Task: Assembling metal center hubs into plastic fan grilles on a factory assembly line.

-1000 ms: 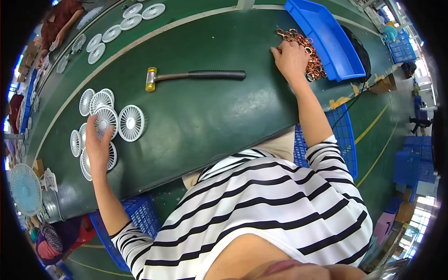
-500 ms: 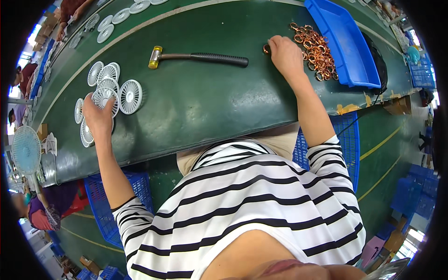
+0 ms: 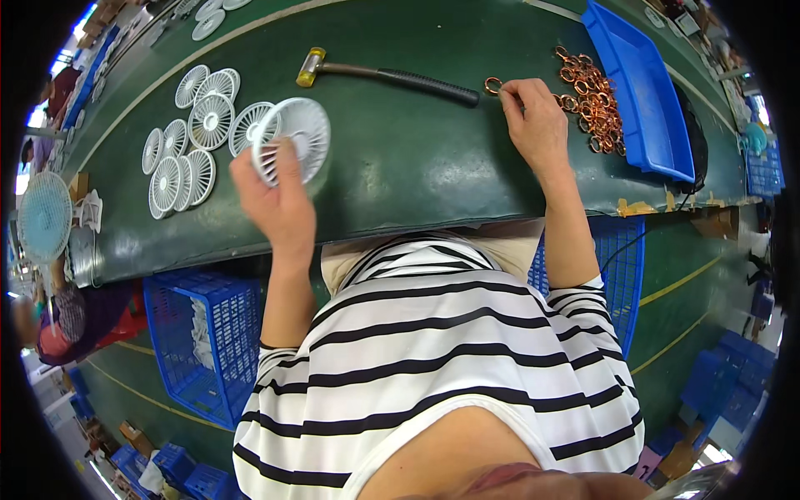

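Observation:
My left hand (image 3: 279, 196) grips a white round slatted plastic grille (image 3: 308, 137), raised and tilted above the table's near side. Behind it and to its left lie several matching white grilles (image 3: 212, 121), some overlapping. Farther right, my right hand (image 3: 537, 125) is closed, with thumb and forefinger at a copper-coloured ring (image 3: 493, 85); the exact contact is partly hidden. Just right of that hand spreads a pile of copper-coloured rings (image 3: 593, 100). A mallet (image 3: 392, 77) with yellow faces and a black handle lies between the two hands, toward the far side.
A blue tray (image 3: 646, 108) stands to the right of the ring pile. Green covering forms the tabletop (image 3: 400, 167). Blue crates (image 3: 204, 333) sit below the table on both sides. A light-blue fan (image 3: 44, 218) stands at the far left. People work in the left background.
My left hand has lifted a grille from the group and brought it right and nearer. My right hand has moved slightly with the ring at its fingertips. The whole view has shifted.

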### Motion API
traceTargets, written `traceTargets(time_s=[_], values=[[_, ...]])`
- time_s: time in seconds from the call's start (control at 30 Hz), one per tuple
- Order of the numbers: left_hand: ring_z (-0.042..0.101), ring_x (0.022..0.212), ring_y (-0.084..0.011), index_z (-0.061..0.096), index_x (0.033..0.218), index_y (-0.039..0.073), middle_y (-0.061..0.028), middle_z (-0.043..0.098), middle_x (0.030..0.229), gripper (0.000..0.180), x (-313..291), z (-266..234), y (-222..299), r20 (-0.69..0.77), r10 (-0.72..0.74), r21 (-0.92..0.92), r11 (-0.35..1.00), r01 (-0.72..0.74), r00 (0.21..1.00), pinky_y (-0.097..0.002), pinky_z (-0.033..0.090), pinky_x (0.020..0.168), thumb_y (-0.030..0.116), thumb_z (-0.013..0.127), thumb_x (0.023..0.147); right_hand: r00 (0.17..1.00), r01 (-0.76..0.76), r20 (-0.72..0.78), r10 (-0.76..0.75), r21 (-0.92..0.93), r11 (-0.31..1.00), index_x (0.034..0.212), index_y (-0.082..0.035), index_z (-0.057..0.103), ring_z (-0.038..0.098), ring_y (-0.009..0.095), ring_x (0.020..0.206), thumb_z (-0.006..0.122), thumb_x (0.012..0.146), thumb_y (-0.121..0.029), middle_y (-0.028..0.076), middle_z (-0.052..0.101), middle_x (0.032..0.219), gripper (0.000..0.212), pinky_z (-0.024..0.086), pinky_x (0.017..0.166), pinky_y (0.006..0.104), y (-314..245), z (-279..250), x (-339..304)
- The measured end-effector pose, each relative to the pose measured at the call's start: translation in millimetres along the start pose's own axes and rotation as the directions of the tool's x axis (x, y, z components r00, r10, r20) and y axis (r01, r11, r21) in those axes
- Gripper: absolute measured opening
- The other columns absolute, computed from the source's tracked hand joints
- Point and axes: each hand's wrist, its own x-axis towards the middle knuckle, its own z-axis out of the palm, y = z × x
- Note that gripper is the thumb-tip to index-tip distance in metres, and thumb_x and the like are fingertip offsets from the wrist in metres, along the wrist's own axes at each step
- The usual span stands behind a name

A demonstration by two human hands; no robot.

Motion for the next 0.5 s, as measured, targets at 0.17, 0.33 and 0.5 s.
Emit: traceTargets(time_s=[0.17, 0.33, 0.5], values=[[0.051, 0.078, -0.0067, 0.052, 0.102, 0.002, -0.0019, 0.057, 0.088, 0.02, -18, 21, 16, 0.171, -0.114, -0.128, 0.982, 0.137, 0.979, -0.0219, 0.043, 0.072, 0.021, 0.058, 0.096, 0.997, 0.055, 0.057, -0.047, -0.163, 0.985, 0.092, -0.009, 0.065, 0.061, 0.028, 0.086, 0.064, 0.085, -0.018, 0.007, 0.061, 0.09, 0.011, 0.05, 0.07, 0.0394, 3, 11, 2], [0.05, 0.079, -0.0082, 0.052, 0.1, 0.002, -0.0028, 0.056, 0.086, 0.023, -34, 33, 14, 0.271, -0.177, -0.124, 0.968, 0.217, 0.946, -0.024, 0.044, 0.072, 0.024, 0.055, 0.098, 0.994, 0.084, 0.082, -0.072, -0.16, 0.984, 0.093, -0.005, 0.066, 0.062, 0.026, 0.083, 0.064, 0.085, -0.015, 0.008, 0.063, 0.088, 0.012, 0.05, 0.07, 0.0363, 2, 12, 1], [0.05, 0.08, -0.0089, 0.051, 0.098, 0.001, -0.0042, 0.056, 0.086, 0.026, -34, 41, 21, 0.374, -0.276, -0.187, 0.913, 0.364, 0.885, -0.0254, 0.044, 0.072, 0.027, 0.05, 0.1, 0.99, 0.124, -0.084, -0.109, 0.197, 0.973, 0.085, -0.005, 0.063, 0.061, 0.024, 0.073, 0.065, 0.083, -0.007, 0.006, 0.063, 0.082, 0.004, 0.048, 0.064, 0.0339, -25, 0, -6]])
